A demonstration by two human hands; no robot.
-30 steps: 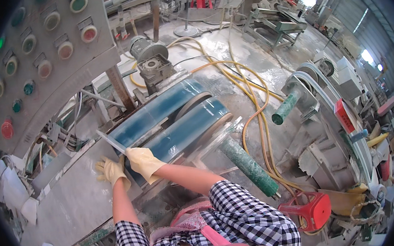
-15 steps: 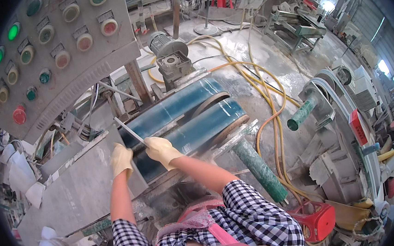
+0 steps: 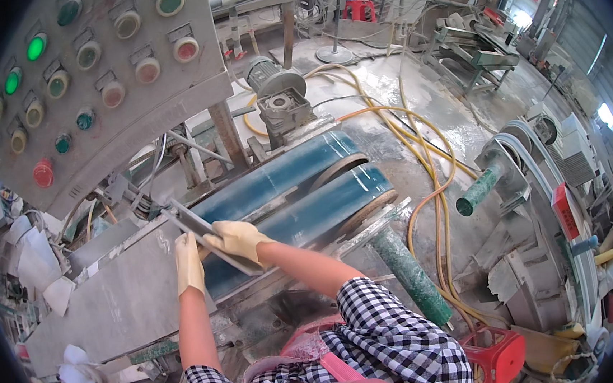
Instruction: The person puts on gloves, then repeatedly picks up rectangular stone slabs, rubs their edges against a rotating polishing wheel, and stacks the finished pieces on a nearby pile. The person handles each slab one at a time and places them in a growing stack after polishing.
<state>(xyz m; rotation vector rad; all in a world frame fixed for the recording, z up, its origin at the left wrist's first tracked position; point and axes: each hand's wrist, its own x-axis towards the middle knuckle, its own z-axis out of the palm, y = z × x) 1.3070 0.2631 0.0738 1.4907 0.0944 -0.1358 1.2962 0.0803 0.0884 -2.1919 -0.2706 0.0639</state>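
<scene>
My left hand (image 3: pixel 189 264), in a cream glove, pinches the near edge of a narrow grey slab strip (image 3: pixel 188 219). Across the strip lies my right hand (image 3: pixel 238 241), gloved alike, with its fingers closed over the far side. The strip is tilted above the joint between a grey metal table (image 3: pixel 123 289) and two blue-green conveyor belts (image 3: pixel 304 212). Some fingertips of both hands are hidden by the strip. Whether its underside touches the table or belt, I cannot tell.
A control panel (image 3: pixel 97 93) with lit green buttons overhangs at upper left. Beyond the belts sits a motor (image 3: pixel 272 77). Yellow hoses (image 3: pixel 433 203) run over the wet floor. A green roller (image 3: pixel 410 277) and a red stool (image 3: pixel 496 356) stand at right.
The strip has turned from nearly edge-on to showing a broader face, and its near end now shows below my right hand. My left hand has shifted slightly. The whole view has drifted a little.
</scene>
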